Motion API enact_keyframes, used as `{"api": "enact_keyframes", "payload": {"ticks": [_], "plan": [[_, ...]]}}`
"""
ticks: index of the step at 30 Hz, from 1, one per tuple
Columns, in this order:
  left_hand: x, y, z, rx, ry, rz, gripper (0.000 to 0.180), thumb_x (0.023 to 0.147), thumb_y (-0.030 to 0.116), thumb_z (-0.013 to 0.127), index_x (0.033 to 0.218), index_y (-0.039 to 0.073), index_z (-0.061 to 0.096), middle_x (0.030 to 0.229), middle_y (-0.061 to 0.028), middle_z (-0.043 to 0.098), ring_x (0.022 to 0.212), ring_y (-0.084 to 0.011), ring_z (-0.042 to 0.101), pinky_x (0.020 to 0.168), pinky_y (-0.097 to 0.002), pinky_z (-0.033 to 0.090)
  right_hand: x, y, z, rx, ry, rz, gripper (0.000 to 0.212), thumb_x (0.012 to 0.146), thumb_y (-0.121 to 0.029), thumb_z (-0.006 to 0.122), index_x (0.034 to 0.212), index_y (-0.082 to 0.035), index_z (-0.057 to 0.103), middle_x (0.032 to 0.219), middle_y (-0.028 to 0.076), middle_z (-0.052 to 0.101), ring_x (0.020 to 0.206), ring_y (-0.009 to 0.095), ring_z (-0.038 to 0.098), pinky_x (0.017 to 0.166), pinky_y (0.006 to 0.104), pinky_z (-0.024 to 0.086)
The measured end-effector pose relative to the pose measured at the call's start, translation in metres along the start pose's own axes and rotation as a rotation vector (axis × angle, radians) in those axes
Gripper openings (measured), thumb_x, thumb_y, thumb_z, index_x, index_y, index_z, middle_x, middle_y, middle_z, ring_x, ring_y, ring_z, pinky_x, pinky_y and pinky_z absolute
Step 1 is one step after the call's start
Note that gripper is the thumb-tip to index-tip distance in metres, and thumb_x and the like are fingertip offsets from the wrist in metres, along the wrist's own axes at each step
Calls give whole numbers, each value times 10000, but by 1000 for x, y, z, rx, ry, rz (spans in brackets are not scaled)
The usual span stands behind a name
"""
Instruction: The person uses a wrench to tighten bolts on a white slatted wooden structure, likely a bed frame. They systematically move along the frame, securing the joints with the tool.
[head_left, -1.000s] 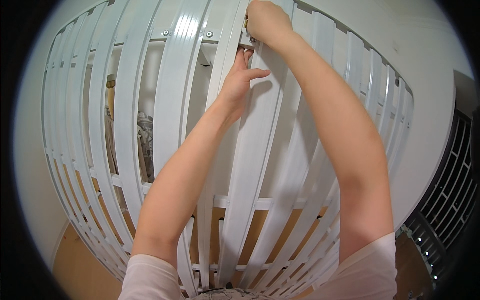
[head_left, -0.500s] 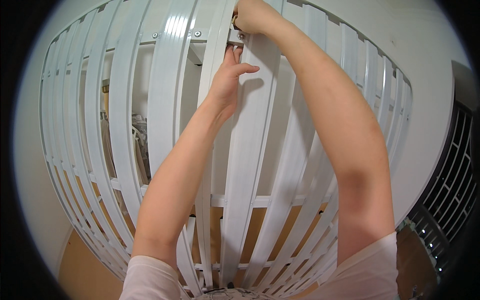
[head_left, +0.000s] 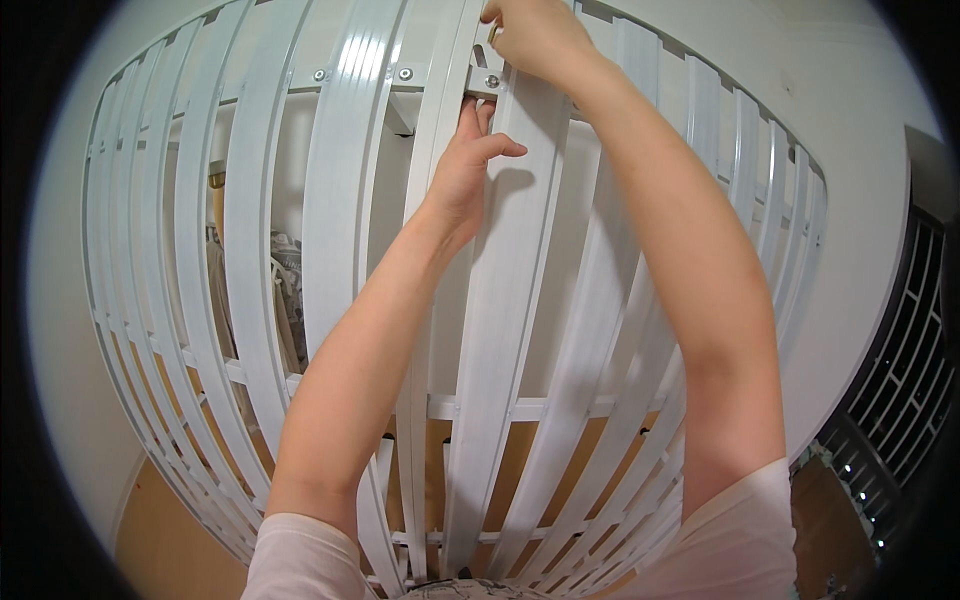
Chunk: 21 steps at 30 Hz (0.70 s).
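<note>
A white metal slatted frame point(head_left: 338, 210) fills most of the view. Near its top, a short crossbar point(head_left: 484, 84) with a round bolt point(head_left: 491, 81) joins the centre rail point(head_left: 437, 130) to the wide slat on its right. My left hand point(head_left: 465, 170) reaches up from below, its fingertips tucked behind the crossbar and the thumb stretched out to the right over the slat. What the fingertips touch is hidden. Above the bolt, my right hand point(head_left: 543, 40) has curled fingers around a small brass-coloured piece point(head_left: 492, 35), mostly hidden by the fingers.
Two more bolts point(head_left: 405, 74) show on the crossbar to the left. Behind the left slats are hanging cloths point(head_left: 288, 280). Lower crossbars point(head_left: 440, 407) run over a tan floor point(head_left: 165, 520). At the right stands a dark window grille point(head_left: 905, 350).
My right hand has shifted right and slightly away from the crossbar, uncovering the bolt more. My left hand keeps its place behind the bar. The view has moved slightly.
</note>
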<state>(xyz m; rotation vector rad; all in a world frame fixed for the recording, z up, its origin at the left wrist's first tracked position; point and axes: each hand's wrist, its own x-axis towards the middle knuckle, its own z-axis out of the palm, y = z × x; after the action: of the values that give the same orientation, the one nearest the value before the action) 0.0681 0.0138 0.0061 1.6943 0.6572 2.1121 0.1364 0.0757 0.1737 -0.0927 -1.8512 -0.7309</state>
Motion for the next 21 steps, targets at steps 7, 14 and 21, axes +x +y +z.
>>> {"api": "enact_keyframes", "payload": {"ticks": [7,14,21], "plan": [[3,-3,-14,-2,-13,9,1008,706,161,659,1615,181,224,1674,-41,235,1551,-257,104,1228,-450,56,-21,-18,-66,262,-595,251,314,1010,-201,555,1214,-13,702,1092,130,699,1014,216,647,927,375,492],[4,-3,-8,-51,-32,14,1035,711,141,645,1638,177,186,1711,-68,169,1582,-260,42,1232,-452,55,-50,-10,-51,204,-276,-57,195,979,-87,650,1130,-30,759,1032,77,710,878,202,663,780,307,512],[1,0,-8,-68,-31,1,1103,717,168,613,1671,107,65,1734,-117,92,1603,-229,-1,1237,-386,39,-62,-5,-33,295,-151,-92,165,895,-8,714,1045,-22,782,958,83,746,839,192,713,764,299,575]]}}
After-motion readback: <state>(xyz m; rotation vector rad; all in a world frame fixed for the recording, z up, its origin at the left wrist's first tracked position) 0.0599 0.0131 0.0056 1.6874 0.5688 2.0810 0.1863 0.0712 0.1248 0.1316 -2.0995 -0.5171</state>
